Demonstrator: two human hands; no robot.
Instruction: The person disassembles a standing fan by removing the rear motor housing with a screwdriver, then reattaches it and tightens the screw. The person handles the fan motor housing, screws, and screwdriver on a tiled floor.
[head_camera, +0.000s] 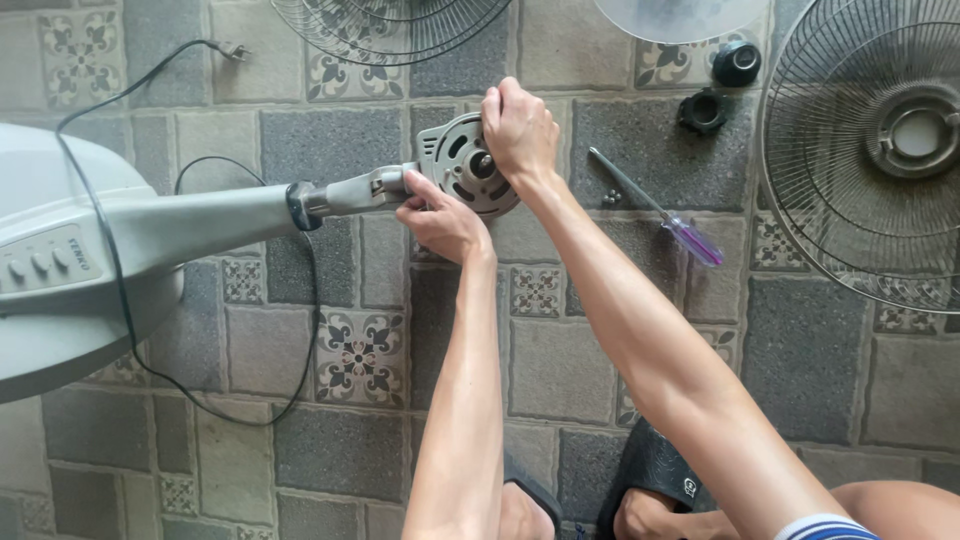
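Arms outstretched, right hand (520, 130) clenched on the fan motor housing (468, 175), left hand (443, 222) pinching its lower edge.

Bright, even daylight, soft shadows under the arms, sharp focus throughout, slight wide-angle stretch at the edges.

Two wire fan guards (868, 150) (390, 25), one fan blade (680, 15) and one grey fan body (150, 235) are counted. Two black caps (736, 63) (702, 111), one screwdriver (660, 208) and two hands (442, 220) (518, 128) are seen.

Fan base (60, 300) cut off at left edge; wire guard (870, 150) cut off right; fan blade (680, 15) blurred.
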